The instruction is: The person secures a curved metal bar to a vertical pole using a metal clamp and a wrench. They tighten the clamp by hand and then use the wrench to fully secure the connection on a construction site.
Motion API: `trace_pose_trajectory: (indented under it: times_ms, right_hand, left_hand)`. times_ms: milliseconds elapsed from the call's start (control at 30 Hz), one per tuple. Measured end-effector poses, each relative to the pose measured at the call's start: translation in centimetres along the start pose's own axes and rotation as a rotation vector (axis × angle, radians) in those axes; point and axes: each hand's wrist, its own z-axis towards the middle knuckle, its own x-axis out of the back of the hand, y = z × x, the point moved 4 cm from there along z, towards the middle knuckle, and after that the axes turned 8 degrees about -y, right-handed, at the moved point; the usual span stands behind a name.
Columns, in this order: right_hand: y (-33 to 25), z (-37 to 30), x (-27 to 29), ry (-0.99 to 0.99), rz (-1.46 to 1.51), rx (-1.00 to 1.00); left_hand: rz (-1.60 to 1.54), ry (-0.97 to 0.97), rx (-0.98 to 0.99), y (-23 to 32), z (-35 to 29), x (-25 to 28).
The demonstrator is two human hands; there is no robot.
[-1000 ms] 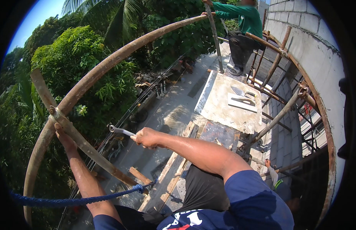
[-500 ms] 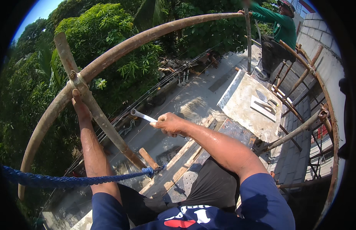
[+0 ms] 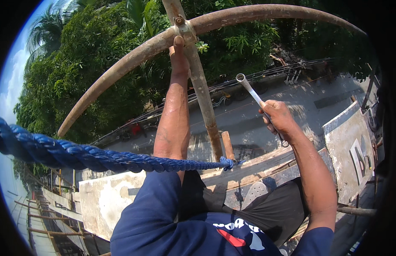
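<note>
A ring spanner (image 3: 251, 91) is in my right hand (image 3: 278, 117), fingers closed round its shank. Its upper ring end points up and left, apart from the poles, and the lower ring end shows under my fist. My left hand (image 3: 179, 59) reaches up to a rusty scaffold clamp (image 3: 186, 32) with a bolt (image 3: 179, 20) on top. The clamp joins a long horizontal pole (image 3: 249, 16), bent by the lens, to a standing pole (image 3: 200, 85). My left thumb presses on the pole beside the clamp; the fingers are hidden behind.
A thick blue rope (image 3: 121, 158) crosses in front of me, knotted near a short wooden stub (image 3: 227, 145). Wooden planks (image 3: 257, 170) lie below. A mortar-stained board (image 3: 343, 141) with trowels is at right, a pale board (image 3: 108, 198) at left. The street (image 3: 266, 123) lies far below.
My view has swung left, bringing the left-hand board in and taking another person out of sight. The spanner now tilts more upright. My left hand stays at the clamp.
</note>
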Motion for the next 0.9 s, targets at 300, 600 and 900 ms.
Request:
trace_pose_trajectory:
  times_ms: [300,600,900]
  right_hand:
    - [-0.8,0.3,1.1,-0.053,0.044,0.047]
    - [2.5,12.3,3.0,0.020,0.279,0.212]
    - [-1.7,25.0,1.8,0.089,0.313,0.472]
  left_hand:
    - [-0.165,-0.049,-0.089,2.1,0.1,-0.8]
    - [-0.012,0.098,-0.329,2.4,1.7,-2.0]
    - [-0.318,-0.248,-0.288,3.9,1.8,-3.3]
